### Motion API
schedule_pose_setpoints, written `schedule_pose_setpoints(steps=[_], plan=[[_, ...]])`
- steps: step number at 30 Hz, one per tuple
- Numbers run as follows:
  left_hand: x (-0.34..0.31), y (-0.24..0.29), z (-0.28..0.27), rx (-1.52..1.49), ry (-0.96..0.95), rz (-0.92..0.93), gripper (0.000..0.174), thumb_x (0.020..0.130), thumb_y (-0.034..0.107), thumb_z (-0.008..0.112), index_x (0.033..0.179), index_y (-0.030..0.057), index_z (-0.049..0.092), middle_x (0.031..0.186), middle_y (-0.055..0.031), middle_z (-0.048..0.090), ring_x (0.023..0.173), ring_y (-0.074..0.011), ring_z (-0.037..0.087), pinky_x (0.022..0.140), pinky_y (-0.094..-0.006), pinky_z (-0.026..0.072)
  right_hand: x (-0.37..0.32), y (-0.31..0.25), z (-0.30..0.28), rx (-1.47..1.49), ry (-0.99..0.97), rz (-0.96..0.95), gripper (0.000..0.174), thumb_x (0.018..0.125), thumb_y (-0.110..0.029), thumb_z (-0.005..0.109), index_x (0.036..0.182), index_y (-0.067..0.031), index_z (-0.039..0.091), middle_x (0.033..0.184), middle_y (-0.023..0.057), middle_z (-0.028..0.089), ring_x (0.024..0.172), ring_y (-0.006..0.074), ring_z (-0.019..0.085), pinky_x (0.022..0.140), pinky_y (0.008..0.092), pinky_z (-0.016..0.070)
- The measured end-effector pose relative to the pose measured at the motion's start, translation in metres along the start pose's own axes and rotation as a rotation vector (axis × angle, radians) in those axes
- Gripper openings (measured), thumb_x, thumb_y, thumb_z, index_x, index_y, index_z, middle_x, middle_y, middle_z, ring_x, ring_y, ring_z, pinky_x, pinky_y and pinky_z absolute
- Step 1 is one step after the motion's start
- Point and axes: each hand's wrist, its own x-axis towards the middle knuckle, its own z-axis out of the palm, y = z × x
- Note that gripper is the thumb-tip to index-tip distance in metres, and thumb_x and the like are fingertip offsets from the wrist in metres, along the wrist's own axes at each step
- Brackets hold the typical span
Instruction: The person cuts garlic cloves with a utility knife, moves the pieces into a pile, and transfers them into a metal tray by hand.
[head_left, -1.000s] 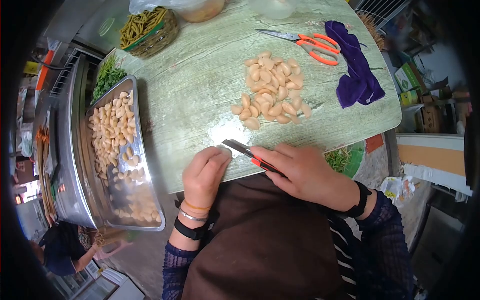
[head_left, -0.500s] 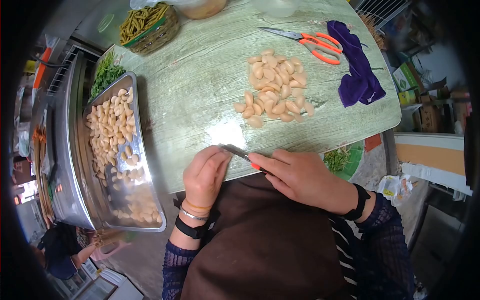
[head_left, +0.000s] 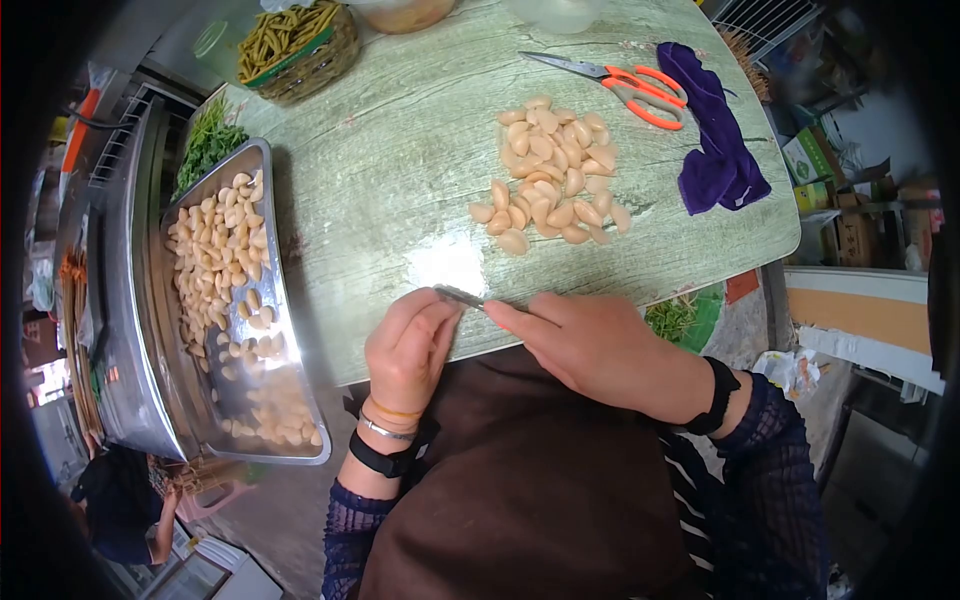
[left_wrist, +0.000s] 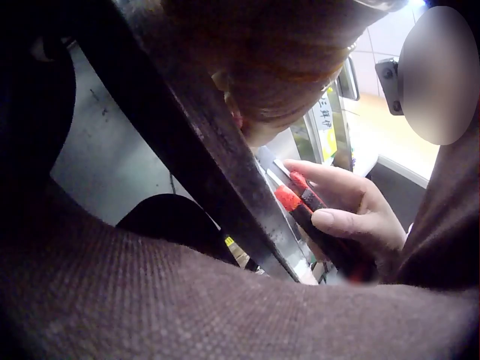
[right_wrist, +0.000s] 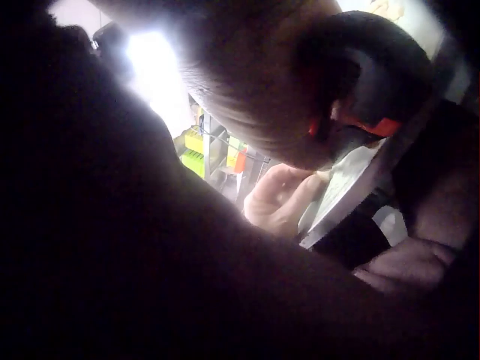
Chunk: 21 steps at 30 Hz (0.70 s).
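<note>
Low over the table's near edge, my left hand (head_left: 402, 345) pinches a small pale piece between thumb and fingertips, mostly hidden by the fingers. My right hand (head_left: 600, 345) grips a red-and-black utility knife (left_wrist: 289, 199). Its grey blade (head_left: 458, 295) reaches left to the left fingertips. In the left wrist view the red parts of the handle show between the right thumb and fingers. Beyond the hands lies a pile of pale peeled cloves (head_left: 540, 150), which look like garlic. More such cloves (head_left: 215, 245) lie in a metal tray (head_left: 283, 340) at the left.
Orange-handled scissors (head_left: 640, 90) and a purple cloth (head_left: 715, 150) lie at the table's far right. A basket of green-brown pods (head_left: 290, 60) stands at the back left, near leafy greens (head_left: 210, 140). Another person (head_left: 120, 500) is at the lower left.
The right hand has turned and shifted slightly left, so the knife handle is now hidden beneath it in the head view. The blade has come up against the left fingertips.
</note>
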Motion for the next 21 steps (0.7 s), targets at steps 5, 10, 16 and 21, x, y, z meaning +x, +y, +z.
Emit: schedule_pose_setpoints(steps=[5, 10, 16, 21], plan=[[-0.001, 0.002, -0.002, -0.003, -0.023, -0.023, 0.026, 0.08, -0.006, 0.085, 0.1, 0.0036, 0.072, 0.103, -0.0099, 0.071, 0.075, -0.0205, 0.068, 0.061, -0.0302, 0.0532, 0.009, 0.004, 0.005, 0.007, -0.017, -0.032, 0.043, 0.098, -0.009, 0.057, 0.141, -0.006, 0.058, 0.093, 0.0115, 0.061, 0.07, 0.0329, 0.067, 0.056, 0.0446, 0.0524], [-0.002, 0.0, -0.001, 0.014, -0.008, 0.025, 0.026, 0.08, -0.006, 0.085, 0.1, 0.0035, 0.072, 0.103, -0.0105, 0.07, 0.078, -0.0232, 0.069, 0.063, -0.0318, 0.0547, -0.006, 0.005, 0.002, -0.026, -0.048, -0.01, 0.041, 0.099, -0.01, 0.057, 0.14, -0.0058, 0.059, 0.092, 0.0116, 0.062, 0.07, 0.0337, 0.067, 0.057, 0.0455, 0.0527], [0.011, 0.009, 0.004, 0.004, -0.033, -0.051, 0.023, 0.08, -0.004, 0.083, 0.099, 0.004, 0.072, 0.099, -0.0118, 0.07, 0.086, -0.03, 0.072, 0.072, -0.037, 0.0591, -0.031, 0.009, -0.001, 0.144, 0.051, 0.146, 0.045, 0.095, -0.013, 0.067, 0.14, -0.0119, 0.06, 0.097, 0.0102, 0.065, 0.079, 0.033, 0.069, 0.065, 0.0432, 0.054], [0.045, 0.005, 0.038, -0.102, -0.047, -0.115, 0.025, 0.087, -0.003, 0.079, 0.108, 0.006, 0.071, 0.103, -0.01, 0.071, 0.076, -0.0197, 0.067, 0.066, -0.0299, 0.0536, -0.042, 0.02, -0.009, 0.114, 0.298, 0.247, 0.052, 0.092, -0.012, 0.071, 0.143, -0.0147, 0.059, 0.094, 0.01, 0.065, 0.081, 0.0324, 0.068, 0.067, 0.0431, 0.0541]])
